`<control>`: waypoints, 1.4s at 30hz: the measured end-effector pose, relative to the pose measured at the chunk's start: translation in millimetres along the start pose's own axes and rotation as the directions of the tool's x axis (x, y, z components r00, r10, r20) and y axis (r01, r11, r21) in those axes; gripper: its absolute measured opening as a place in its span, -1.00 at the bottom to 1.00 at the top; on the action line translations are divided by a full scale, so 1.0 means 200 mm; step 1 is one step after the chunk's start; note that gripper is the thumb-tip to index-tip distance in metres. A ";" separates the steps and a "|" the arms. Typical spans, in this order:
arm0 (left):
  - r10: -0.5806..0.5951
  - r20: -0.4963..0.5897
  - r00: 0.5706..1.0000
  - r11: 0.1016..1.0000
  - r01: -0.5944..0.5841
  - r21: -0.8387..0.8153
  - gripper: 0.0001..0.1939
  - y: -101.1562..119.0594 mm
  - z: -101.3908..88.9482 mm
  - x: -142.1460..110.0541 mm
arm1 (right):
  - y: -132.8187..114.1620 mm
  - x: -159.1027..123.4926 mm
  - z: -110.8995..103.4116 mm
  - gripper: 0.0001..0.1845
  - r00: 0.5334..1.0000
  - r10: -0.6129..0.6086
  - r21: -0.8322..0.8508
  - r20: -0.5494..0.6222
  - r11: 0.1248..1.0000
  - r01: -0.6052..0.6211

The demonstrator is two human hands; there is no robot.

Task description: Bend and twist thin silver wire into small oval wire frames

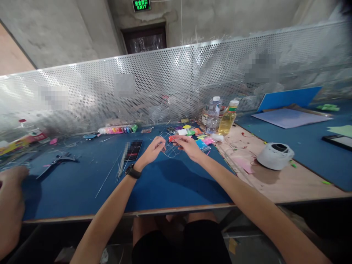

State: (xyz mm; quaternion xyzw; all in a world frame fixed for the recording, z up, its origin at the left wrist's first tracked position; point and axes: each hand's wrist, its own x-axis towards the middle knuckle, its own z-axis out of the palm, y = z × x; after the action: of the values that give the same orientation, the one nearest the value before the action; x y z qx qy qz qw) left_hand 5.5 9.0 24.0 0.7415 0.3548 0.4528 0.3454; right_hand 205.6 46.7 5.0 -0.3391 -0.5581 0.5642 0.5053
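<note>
A small frame of bent thin wire [171, 151] is held up over the blue table mat, between my two hands. My left hand [154, 149], with a dark watch at its wrist, is closed with its fingertips on the left side of the wire. Opposite it, my right hand [188, 145] pinches the frame's upper right part. Something red [171, 138] shows at the right fingertips; I cannot tell whether it is held or lies behind. Several loose straight wires [120, 167] lie left of my left hand, beside a phone [134, 149].
Colourful packets [189, 132] lie behind my hands. A clear bottle [213, 115] and a bottle of yellow liquid [227, 119] stand behind right. A white tape-like roll [275, 157] sits to the right. Another person's arm [11, 205] reaches in at left. A perforated metal screen [165, 84] borders the back.
</note>
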 end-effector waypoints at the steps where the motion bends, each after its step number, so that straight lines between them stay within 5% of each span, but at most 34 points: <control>1: -0.005 0.014 1.000 1.000 0.004 0.012 -0.72 0.00 0.00 0.00 | 0.00 0.00 0.00 -0.67 1.000 -0.001 0.000 -0.003 1.000 0.001; 16: 0.002 0.070 0.998 0.970 -0.019 0.244 -0.72 0.02 -0.02 -0.01 | 0.00 0.00 0.00 -0.83 0.997 0.076 0.052 0.018 0.996 -0.077; 29: 0.010 0.088 0.996 0.966 -0.032 0.255 -0.71 0.03 -0.02 0.00 | 0.00 -0.01 -0.01 -0.88 0.981 0.179 0.077 0.070 0.980 -0.184; 42: 0.027 0.089 0.996 0.970 -0.047 0.237 -0.71 0.04 -0.02 0.00 | 0.02 -0.01 0.00 -0.81 0.984 0.133 0.122 0.116 0.982 -0.147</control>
State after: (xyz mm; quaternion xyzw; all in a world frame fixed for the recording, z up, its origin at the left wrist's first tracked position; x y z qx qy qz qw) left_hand 3.1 5.8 31.4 0.8027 0.3777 0.3812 0.2601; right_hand 206.2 45.9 1.1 -0.3132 -0.5210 0.6510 0.4546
